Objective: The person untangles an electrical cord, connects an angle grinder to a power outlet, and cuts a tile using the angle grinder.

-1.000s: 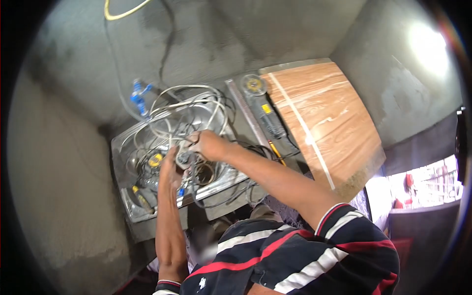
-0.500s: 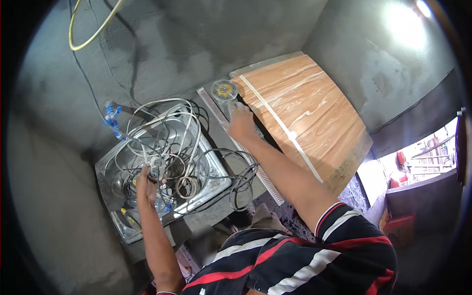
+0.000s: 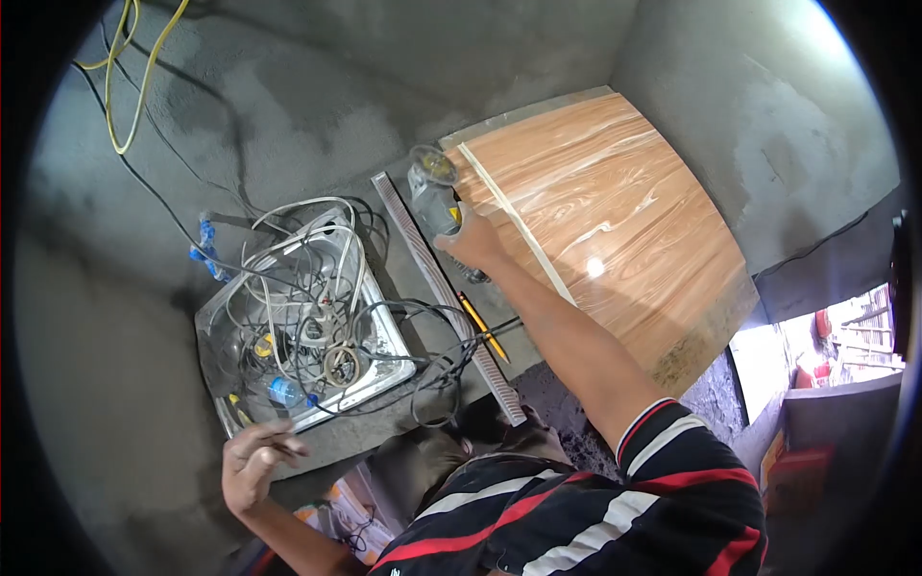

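Observation:
My right hand [image 3: 473,240] is wrapped round the grey and yellow body of an angle grinder [image 3: 428,200], tilted, its round disc end pointing away from me. It is over the strip of ledge beside the wood-patterned tile [image 3: 624,192]. My left hand [image 3: 255,465] hovers off the near left corner of the metal sink [image 3: 392,331], fingers apart, with nothing visible in it. Inside the sink lies a tangle of white and black cables [image 3: 279,307], with a blue-labelled bottle [image 3: 284,391] among them.
A long slotted metal strip [image 3: 415,247] lies between sink and grinder, black cable looped over its near part. A yellow pencil [image 3: 483,326] rests alongside it. A thin pale strip [image 3: 516,219] crosses the tile. Yellow cable [image 3: 144,91] hangs at the wall.
My left hand has left the cables in the sink and moved back toward me. My right hand has shifted slightly, and the grinder's disc end has tilted. The pencil has come into sight.

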The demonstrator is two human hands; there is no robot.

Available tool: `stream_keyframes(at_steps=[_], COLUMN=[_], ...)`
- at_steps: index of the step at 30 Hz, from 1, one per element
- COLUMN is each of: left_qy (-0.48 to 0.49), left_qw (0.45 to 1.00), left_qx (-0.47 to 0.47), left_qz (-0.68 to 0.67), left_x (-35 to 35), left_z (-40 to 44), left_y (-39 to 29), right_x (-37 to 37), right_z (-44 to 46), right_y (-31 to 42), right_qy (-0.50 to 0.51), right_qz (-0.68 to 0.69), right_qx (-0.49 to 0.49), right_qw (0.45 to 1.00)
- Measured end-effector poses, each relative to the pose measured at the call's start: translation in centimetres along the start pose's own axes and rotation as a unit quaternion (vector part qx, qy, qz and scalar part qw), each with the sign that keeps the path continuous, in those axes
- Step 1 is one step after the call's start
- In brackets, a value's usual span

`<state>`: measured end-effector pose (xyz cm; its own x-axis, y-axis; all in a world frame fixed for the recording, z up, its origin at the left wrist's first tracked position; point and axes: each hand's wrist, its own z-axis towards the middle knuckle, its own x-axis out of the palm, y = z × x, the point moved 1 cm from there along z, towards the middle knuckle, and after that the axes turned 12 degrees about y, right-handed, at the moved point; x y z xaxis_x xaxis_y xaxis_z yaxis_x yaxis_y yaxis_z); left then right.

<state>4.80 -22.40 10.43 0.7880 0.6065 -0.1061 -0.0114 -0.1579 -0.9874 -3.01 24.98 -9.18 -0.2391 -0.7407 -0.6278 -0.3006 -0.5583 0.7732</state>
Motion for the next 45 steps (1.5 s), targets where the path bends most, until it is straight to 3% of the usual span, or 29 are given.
stream_keyframes(at_steps=[1, 3, 5, 6, 9, 11, 13, 15, 16, 17, 18, 20, 21, 22, 24, 28, 33, 36, 39, 41, 42, 44, 45], left_qy=[0.059, 0.101, 0.127, 0.138, 0.047, 0.038, 0.031, 0.021, 0.016, 0.011, 0.005, -0.019, -0.025, -0.025, -0.028, -0.066, -0.064, -0.071, -0.127, -0.258, -0.257, -0.185, -0.188], left_qw=[0.998, 0.992, 0.990, 0.984, 0.988, 0.980, 0.966, 0.950, 0.941, 0.923, 0.924, 0.910, 0.911, 0.909, 0.908, 0.904, 0.918, 0.923, 0.903, 0.908, 0.907, 0.953, 0.953], left_qx=[-0.015, -0.068, -0.067, -0.115, -0.114, -0.122, -0.121, -0.125, -0.057, 0.011, 0.009, -0.001, -0.003, 0.001, 0.010, 0.020, 0.018, 0.044, 0.025, -0.092, -0.093, -0.202, -0.200], left_qz=[-0.010, -0.018, 0.008, -0.003, -0.095, -0.151, -0.225, -0.284, -0.334, -0.384, -0.383, -0.414, -0.413, -0.416, -0.419, -0.421, -0.391, -0.376, -0.411, -0.318, -0.319, -0.128, -0.128], left_x=[1.3, 4.1, 5.3, 5.0, 6.8, 7.5, 10.4, 12.6, 13.4, 14.0, 14.3, 14.8, 14.9, 15.1, 16.1, 18.4, 19.3, 19.3, 18.1, 17.6, 18.4, 20.8, 21.4], left_z=[1.7, 6.7, 13.5, 17.3, 28.4, 36.1, 39.2, 41.1, 42.3, 43.1, 43.5, 44.5, 44.9, 45.3, 45.9, 45.6, 45.2, 45.0, 43.9, 43.4, 43.1, 42.1, 41.9], left_y=[-0.2, 0.6, 2.8, 4.6, 8.1, 11.2, 9.7, 9.0, 9.3, 9.6, 10.2, 11.0, 11.4, 12.3, 12.5, 13.2, 11.9, 11.7, 12.8, 15.5, 16.0, 15.6, 15.5], right_x=[-0.8, -2.9, -4.7, -5.4, -5.4, -5.7, -6.4, -5.4, -5.1, -6.0, -6.8, -8.0, -7.7, -7.1, -5.9, -8.7, -7.9, -8.9, -8.8, -9.4, -9.7, -10.1, -10.3], right_z=[-0.1, 0.4, 1.1, 1.4, 1.7, 1.1, -0.2, 0.2, 0.5, -0.4, -1.3, -2.5, -3.0, -2.7, -1.3, -2.6, -3.1, -3.9, -5.0, -6.0, -6.3, -6.8, -6.9], right_y=[-0.3, -0.6, -0.3, -0.3, -0.9, -0.4, 0.3, -1.2, -1.9, -1.4, -0.9, -0.3, -0.7, -1.9, -4.9, -4.3, -5.4, -4.8, -5.5, -5.8, -5.8, -5.9, -5.9], right_qy=[0.004, 0.069, 0.082, 0.094, 0.078, 0.077, 0.118, 0.091, 0.062, 0.098, 0.104, 0.170, 0.108, 0.113, 0.147, 0.227, 0.104, 0.108, 0.093, 0.070, 0.049, 0.066, 0.082], right_qz=[-0.003, 0.166, 0.186, 0.208, 0.234, 0.268, 0.314, 0.302, 0.288, 0.315, 0.317, 0.317, 0.275, 0.279, 0.248, 0.249, 0.203, 0.217, 0.265, 0.248, 0.233, 0.249, 0.266], right_qx=[-0.002, 0.005, 0.018, 0.033, 0.005, 0.003, 0.024, 0.026, 0.033, 0.056, 0.055, -0.045, -0.065, -0.063, 0.047, 0.097, 0.030, 0.016, 0.004, -0.008, -0.026, -0.029, -0.032], right_qw=[1.000, 0.984, 0.979, 0.973, 0.969, 0.960, 0.942, 0.948, 0.955, 0.942, 0.941, 0.932, 0.953, 0.952, 0.956, 0.936, 0.973, 0.970, 0.960, 0.966, 0.971, 0.966, 0.960])
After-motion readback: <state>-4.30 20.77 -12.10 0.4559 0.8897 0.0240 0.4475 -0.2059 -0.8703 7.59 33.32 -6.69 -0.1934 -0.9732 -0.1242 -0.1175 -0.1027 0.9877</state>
